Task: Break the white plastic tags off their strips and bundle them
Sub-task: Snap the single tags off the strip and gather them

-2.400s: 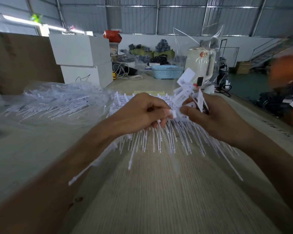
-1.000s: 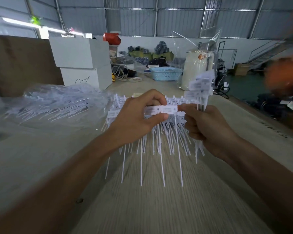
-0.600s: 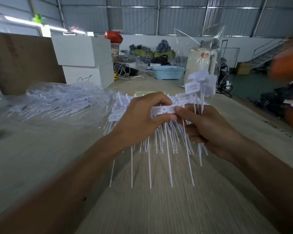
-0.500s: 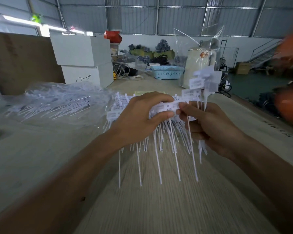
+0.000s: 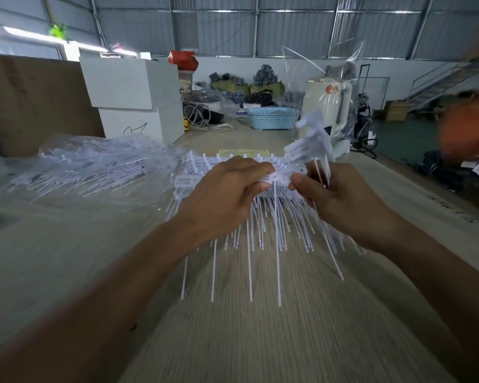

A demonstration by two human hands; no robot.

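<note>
My left hand (image 5: 221, 197) grips a strip of white plastic tags (image 5: 277, 179) above the table, its long thin tails (image 5: 249, 266) hanging down. My right hand (image 5: 343, 200) pinches the tag at the strip's right end between thumb and forefinger. The same hand holds a bundle of loose tags (image 5: 310, 142), whose flat heads stick up above the fingers. Behind both hands lies a stack of tag strips (image 5: 230, 158) on the table.
A clear plastic bag of more tags (image 5: 94, 172) lies at the left on the wooden table (image 5: 260, 341). Two white boxes (image 5: 133, 98), a blue basket (image 5: 271, 117) and a bagged white appliance (image 5: 327, 103) stand at the back. An orange blur (image 5: 468, 128) shows at the right.
The left hand lifted a strip off the stack. The right hand moved in to pinch the end tag, and the strip has dropped slightly and tilted over the last half second.
</note>
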